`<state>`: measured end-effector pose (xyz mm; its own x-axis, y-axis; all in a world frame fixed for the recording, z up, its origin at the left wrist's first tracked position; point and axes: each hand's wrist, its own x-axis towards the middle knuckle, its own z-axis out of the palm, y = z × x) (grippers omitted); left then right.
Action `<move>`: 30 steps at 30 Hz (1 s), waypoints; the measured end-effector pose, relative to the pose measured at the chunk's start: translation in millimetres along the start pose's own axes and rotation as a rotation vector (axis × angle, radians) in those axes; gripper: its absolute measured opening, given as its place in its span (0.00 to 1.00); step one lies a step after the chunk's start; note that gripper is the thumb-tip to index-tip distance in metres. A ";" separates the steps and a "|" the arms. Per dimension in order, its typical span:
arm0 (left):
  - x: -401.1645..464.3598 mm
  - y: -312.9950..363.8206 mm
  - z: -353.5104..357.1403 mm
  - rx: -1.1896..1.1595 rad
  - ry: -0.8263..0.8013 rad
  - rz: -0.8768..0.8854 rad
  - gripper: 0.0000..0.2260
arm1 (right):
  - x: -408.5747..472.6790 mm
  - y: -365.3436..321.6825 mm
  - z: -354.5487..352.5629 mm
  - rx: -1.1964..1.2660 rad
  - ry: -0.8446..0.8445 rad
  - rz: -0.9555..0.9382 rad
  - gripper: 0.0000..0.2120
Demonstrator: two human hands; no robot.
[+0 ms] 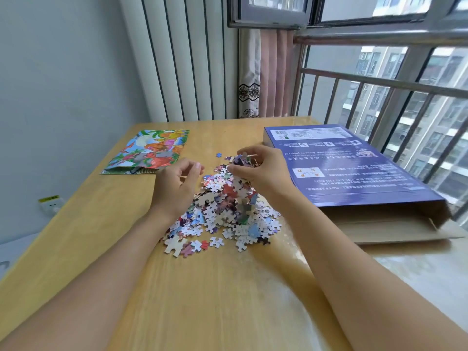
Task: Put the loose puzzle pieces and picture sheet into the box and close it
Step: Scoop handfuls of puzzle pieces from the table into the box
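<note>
Far left on the table (106, 224): picture sheet (152, 152), colourful side up, flat, near edge curled under, well apart from everything else. Likely left for last, since a flat sheet slides in easily on top of the pieces.

Next, left hand (177, 184), hovering over the left flank of the heap, fingers loosely curled, thumb near forefinger, nothing visibly held. Probably poised to corral or scoop the near side.

Centre: pile of loose puzzle pieces (222, 209), heaped rather than spread, many white backs up, a few strays at the near edge and one blue stray piece (218, 155) beyond the heap. Heaped, presumably, so handfuls can be taken at once.

Above the far side of the pile, right hand (260, 168), raised, fingers and thumb curled round a small bunch of pieces. Lifted on the box side, seemingly for a short carry.

Right: blue box (354, 168), lying flat, printed back up, text upside down to the viewer, its near end open with the brown cardboard flap (395, 230) folded out onto the table. Open mouth facing the person, convenient for tipping pieces in. No pieces visibly inside; interior mostly hidden.

Task early: nearly everything still out, box not yet closed.
</note>
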<state>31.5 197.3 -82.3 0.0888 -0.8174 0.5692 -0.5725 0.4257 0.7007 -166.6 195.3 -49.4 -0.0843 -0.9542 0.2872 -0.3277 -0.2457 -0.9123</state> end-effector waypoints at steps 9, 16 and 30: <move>1.3 47.7 8.5 0.006 -0.149 0.119 0.04 | -11.9 -24.9 -45.3 0.669 -0.135 0.496 0.13; -18.3 111.7 63.2 0.152 -0.543 0.163 0.23 | -29.2 -22.2 -122.3 0.685 -0.082 0.589 0.06; -17.2 173.4 125.8 0.439 -0.344 0.261 0.09 | -70.4 -8.4 -217.8 0.651 0.012 0.649 0.10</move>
<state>-171.8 236.3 -24.7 -0.3255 -0.8174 0.4753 -0.8286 0.4888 0.2731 -362.9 301.8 1.6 -0.0776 -0.9376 -0.3388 0.3813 0.2861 -0.8791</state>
